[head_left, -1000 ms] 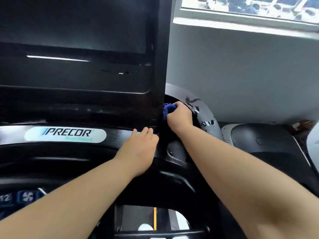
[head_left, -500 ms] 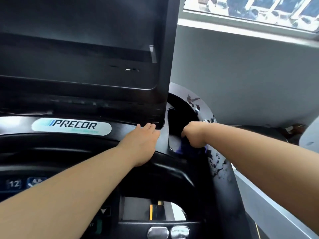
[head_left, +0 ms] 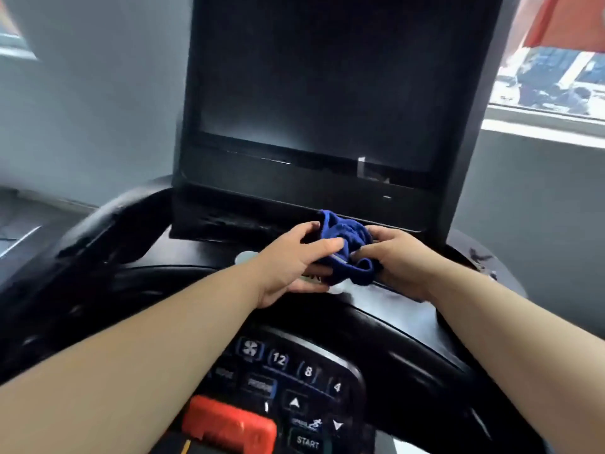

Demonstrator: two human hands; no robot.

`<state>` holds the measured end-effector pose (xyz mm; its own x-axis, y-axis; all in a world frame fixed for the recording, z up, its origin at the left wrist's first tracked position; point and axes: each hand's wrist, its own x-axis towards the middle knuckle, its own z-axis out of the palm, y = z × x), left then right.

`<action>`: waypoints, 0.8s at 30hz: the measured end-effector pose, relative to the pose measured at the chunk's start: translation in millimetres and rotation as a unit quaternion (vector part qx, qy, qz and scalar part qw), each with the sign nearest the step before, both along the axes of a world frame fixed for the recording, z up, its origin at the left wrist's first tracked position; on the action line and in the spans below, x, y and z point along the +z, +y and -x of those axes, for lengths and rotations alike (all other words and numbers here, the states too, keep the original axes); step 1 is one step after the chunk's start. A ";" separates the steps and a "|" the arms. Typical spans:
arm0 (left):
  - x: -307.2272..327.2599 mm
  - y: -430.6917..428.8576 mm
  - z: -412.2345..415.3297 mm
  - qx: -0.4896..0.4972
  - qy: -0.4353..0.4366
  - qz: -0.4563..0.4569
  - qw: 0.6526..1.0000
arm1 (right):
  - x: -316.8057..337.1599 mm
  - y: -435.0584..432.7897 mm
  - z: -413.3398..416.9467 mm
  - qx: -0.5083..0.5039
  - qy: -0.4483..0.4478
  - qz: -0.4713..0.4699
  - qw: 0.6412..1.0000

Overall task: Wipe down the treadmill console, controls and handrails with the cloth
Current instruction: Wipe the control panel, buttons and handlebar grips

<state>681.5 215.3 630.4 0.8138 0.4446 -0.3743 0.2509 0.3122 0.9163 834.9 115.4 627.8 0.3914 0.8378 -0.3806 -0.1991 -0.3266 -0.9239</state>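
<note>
Closest to the person, at the near edge of the console (head_left: 386, 309), is a red stop bar (head_left: 229, 427). Beside it sit the buttons (head_left: 294, 381), with a fan sign, the numbers 12, 8 and 4, two arrows and the word START. The picture is a bit blurry here.

Two bare arms reach over the buttons toward the middle of the console. The left hand (head_left: 291, 267) and the right hand (head_left: 396, 260) meet there, close together. Between them is the blue cloth (head_left: 347, 247), all bunched up. The left grip is closed on the cloth's left side, with the thumb on top. The right grip pinches the cloth's right side. The cloth sits just above the shiny black ledge of the console, right below the screen (head_left: 314, 77).

The screen is big, dark and switched off. It stands up at the far edge of the console. A curved black handrail (head_left: 108, 224) bends away at the far left corner. Behind everything is a grey wall (head_left: 98, 93), with a window (head_left: 553, 67) at the far right.
</note>
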 end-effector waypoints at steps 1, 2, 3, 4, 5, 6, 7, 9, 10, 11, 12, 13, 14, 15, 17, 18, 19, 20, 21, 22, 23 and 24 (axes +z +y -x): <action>3.5 16.8 16.1 0.044 0.004 -0.018 0.999 | -0.1 22.9 18.7 -0.004 0.018 -0.020 1.000; 4.7 34.2 32.7 0.085 0.006 -0.038 0.996 | -0.2 46.9 39.1 -0.006 0.038 -0.037 0.999; 4.4 51.9 49.7 0.119 0.001 -0.054 0.991 | -1.2 71.2 60.3 -0.003 0.059 -0.049 0.997; 3.6 68.9 67.0 0.147 -0.009 -0.064 0.987 | -1.8 94.4 82.2 0.004 0.084 -0.059 0.995; 2.5 86.0 84.1 0.170 -0.022 -0.070 0.983 | -3.3 117.2 103.4 0.013 0.111 -0.065 0.992; 1.0 103.0 101.1 0.186 -0.035 -0.075 0.979 | -4.3 138.6 123.9 0.023 0.130 -0.066 0.989; -1.6 121.0 118.2 0.193 -0.044 -0.079 0.977 | -5.0 158.8 143.0 0.032 0.139 -0.062 0.988; -8.0 157.2 151.8 0.200 -0.043 -0.090 0.975 | -6.8 195.6 177.1 0.042 0.138 -0.049 0.988; -12.0 175.7 168.3 0.211 -0.034 -0.102 0.972 | -8.8 213.1 191.3 0.036 0.128 -0.044 0.990; -17.8 194.5 184.5 0.229 -0.020 -0.121 0.966 | -12.2 229.9 202.1 0.018 0.104 -0.035 0.994; -25.8 213.2 200.3 0.245 0.003 -0.145 0.959 | -16.5 245.7 209.8 -0.005 0.048 -0.026 0.998; -34.4 231.2 215.2 0.252 0.034 -0.182 0.950 | -23.4 261.6 214.1 -0.022 -0.056 -0.012 0.998; -44.7 248.7 229.6 0.242 0.079 -0.233 0.939 | -31.9 276.3 216.3 -0.019 -0.204 0.004 0.979; -55.4 263.9 242.3 0.205 0.144 -0.300 0.921 | -40.6 288.3 219.4 0.017 -0.359 0.017 0.933; -74.3 286.4 262.5 0.101 0.263 -0.423 0.861 | -57.1 306.8 228.6 0.150 -0.574 0.034 0.805; -83.4 294.2 269.4 0.068 0.288 -0.463 0.835 | -63.9 314.8 234.4 0.218 -0.631 0.054 0.743; -91.7 300.5 274.4 0.049 0.299 -0.484 0.821 | -69.3 322.5 239.6 0.272 -0.669 0.084 0.686; -99.4 305.4 277.9 0.037 0.302 -0.492 0.816 | -72.6 330.8 243.8 0.311 -0.691 0.125 0.641; -104.7 308.7 280.9 0.031 0.297 -0.495 0.816 | -73.2 337.9 249.3 0.332 -0.689 0.162 0.624; -108.6 311.4 283.4 0.028 0.290 -0.503 0.814 | -73.9 345.2 255.9 0.350 -0.675 0.190 0.621; -110.5 313.6 285.3 0.024 0.285 -0.515 0.808 | -74.8 350.9 263.9 0.372 -0.656 0.208 0.623; -111.1 315.6 287.2 0.014 0.286 -0.530 0.798 | -76.0 355.1 273.3 0.396 -0.633 0.225 0.626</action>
